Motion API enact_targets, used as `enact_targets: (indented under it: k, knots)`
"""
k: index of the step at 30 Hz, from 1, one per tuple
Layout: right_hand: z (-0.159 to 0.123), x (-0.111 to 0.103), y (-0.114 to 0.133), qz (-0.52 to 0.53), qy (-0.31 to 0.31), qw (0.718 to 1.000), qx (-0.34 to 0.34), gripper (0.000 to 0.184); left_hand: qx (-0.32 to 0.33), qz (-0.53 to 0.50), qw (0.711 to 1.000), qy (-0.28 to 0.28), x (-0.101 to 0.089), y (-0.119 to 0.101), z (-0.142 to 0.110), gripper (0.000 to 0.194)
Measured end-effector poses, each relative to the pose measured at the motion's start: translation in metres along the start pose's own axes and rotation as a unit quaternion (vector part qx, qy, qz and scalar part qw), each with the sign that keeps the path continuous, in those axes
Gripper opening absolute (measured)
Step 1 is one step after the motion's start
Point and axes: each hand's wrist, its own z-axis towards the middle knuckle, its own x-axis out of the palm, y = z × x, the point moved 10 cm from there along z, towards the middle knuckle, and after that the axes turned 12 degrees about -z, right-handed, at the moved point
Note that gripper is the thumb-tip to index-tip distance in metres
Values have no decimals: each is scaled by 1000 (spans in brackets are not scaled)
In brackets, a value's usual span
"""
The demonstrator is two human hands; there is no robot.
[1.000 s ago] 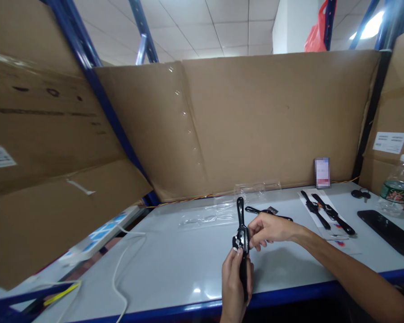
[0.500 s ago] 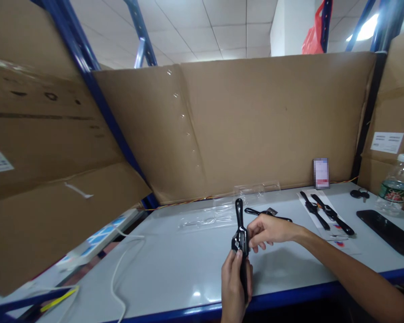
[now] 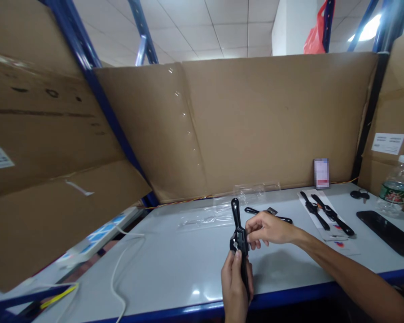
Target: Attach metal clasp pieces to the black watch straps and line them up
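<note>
I hold a black smartwatch upright above the front of the grey table. My left hand is wrapped round its lower strap, thumb up against the watch body. My right hand comes in from the right, fingers curled and pinching at the side of the watch body. The upper strap stands free above both hands.
Another black watch lies flat behind my right hand. Two more watches rest on a white sheet at the right. A black phone, a water bottle, clear plastic trays, a white cable and cardboard walls surround the table.
The watch and both hands have shifted slightly left and tilted a little. The grip looks the same.
</note>
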Motion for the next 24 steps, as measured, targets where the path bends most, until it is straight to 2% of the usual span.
enact_targets:
  k: [6,24]
  knots:
    - [-1,1,5,12,-3,1000,1,12,1,-14,1000,-10,-2,1,-1,51]
    - [-1,2,0,14,7,1000,1,14,-5,8,999,31,6,-2,1,46]
